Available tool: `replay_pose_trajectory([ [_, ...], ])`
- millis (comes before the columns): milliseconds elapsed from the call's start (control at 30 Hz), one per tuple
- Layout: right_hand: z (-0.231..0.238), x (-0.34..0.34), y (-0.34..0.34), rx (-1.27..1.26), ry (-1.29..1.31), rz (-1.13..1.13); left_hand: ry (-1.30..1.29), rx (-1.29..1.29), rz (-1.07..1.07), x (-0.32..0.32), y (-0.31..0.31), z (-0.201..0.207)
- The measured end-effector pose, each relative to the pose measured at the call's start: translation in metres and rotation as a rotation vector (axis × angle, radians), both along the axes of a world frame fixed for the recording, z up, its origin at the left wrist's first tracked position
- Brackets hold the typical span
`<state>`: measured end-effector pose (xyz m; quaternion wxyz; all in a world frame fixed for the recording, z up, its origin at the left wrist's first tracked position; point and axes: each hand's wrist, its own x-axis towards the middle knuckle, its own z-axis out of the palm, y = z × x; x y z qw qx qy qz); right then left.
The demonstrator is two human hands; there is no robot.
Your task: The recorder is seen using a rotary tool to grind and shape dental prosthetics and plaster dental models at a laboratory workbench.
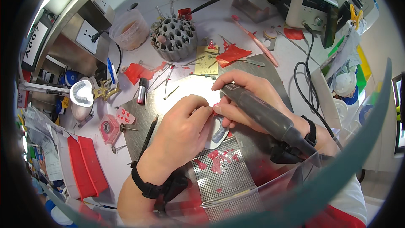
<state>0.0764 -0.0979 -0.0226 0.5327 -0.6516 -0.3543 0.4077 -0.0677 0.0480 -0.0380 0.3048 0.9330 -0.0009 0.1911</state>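
Note:
My right hand [259, 91] is closed round a dark grey dental handpiece [263, 112], its rear end pointing toward my right wrist. Opposite, my left hand [185, 124] is closed on a dental cast [218, 135] with a grey tooth arch and a white base. The fingertips of both hands meet at the cast, beside a small bit of red wax. They hide the handpiece's tip and much of the cast. Just below the hands lies a perforated metal grate [228, 173] strewn with red wax scraps [216, 160].
A grey bur holder [175, 44] and a clear tub [128, 29] stand at the back. A white control unit [310, 8] is at back right, with a looping black cable [310, 80]. An articulated cast [82, 93] and red trays [86, 164] are at left; a transparent shield [291, 186] crosses near right.

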Motion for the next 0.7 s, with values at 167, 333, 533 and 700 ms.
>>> replay_pose_trajectory([
  [167, -0.006, 0.003, 0.002, 0.044, 0.058, 0.016, 0.015, -0.018, -0.048, -0.001, 0.005, 0.002],
  [333, -0.005, 0.008, 0.001, 0.009, 0.094, 0.022, 0.024, -0.045, -0.036, 0.0, 0.007, -0.001],
  [533, -0.016, 0.02, -0.007, 0.164, -0.368, 0.181, -0.034, -0.055, -0.004, 0.0, 0.003, -0.001],
  [700, -0.011, 0.018, -0.006, 0.049, -0.389, 0.248, -0.067, -0.015, 0.034, 0.001, -0.002, -0.006],
])
